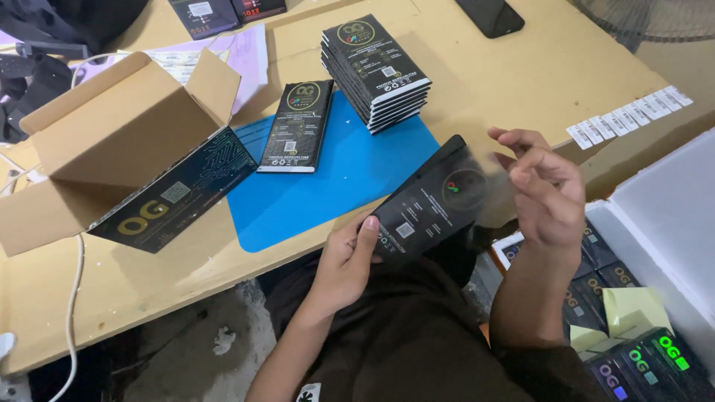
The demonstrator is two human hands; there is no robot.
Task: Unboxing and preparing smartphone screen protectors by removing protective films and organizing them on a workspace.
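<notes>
The flat black packet (430, 201) is held over the lap at the counter (521, 74) edge. It looks mid-handling, perhaps having a clear film sleeve (495, 190) fitted or removed. The left hand (344, 260) pinches its lower corner, thumb up; the right hand (547, 190) hovers beside it, fingers curled loosely on the film. Next calls for a firm grip on that film.

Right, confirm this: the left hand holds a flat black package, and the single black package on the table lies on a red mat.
Not quite. The head view shows the mat is blue, not red. The left hand does hold a flat black package, and the single package lies on that mat.
</notes>
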